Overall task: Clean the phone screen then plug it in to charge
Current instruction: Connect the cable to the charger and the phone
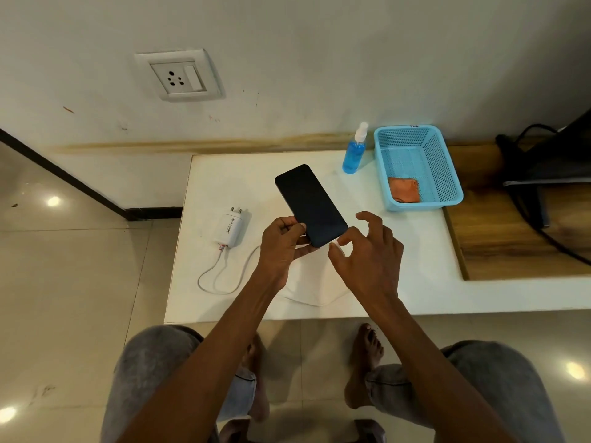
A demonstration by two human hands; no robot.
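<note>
So the person is sitting at a low white table (415, 266) and the left hand (281, 244) is holding the phone (311, 204) by its near end, thumb and fingers curled round the edges, screen up and dark. The phone is hovering over the middle of the table, tilted, with its long axis running from the near-right corner up to the far-left, so the bottom edge is pointing back toward the person's right hand (367, 251).

That right hand is pinching something small and white, which I'm guessing is the cable plug (338, 243), right at the phone's near corner, basically touching it. The other fingers are spreading loose.

Relative to the phone: the white charger brick (231, 227) is lying just to its left on the table, with the cable (220, 276) looping toward the person and running under the arms. The blue spray bottle (355, 151) is standing beyond it to the right, and the blue basket (447, 174) with an orange cloth (404, 188) inside is further right. The wall socket (179, 76) is well off to the far left.

Looks like cleaning's done and plugging in is underway. The tricky bit is lining the plug up with that slanted port.
</note>
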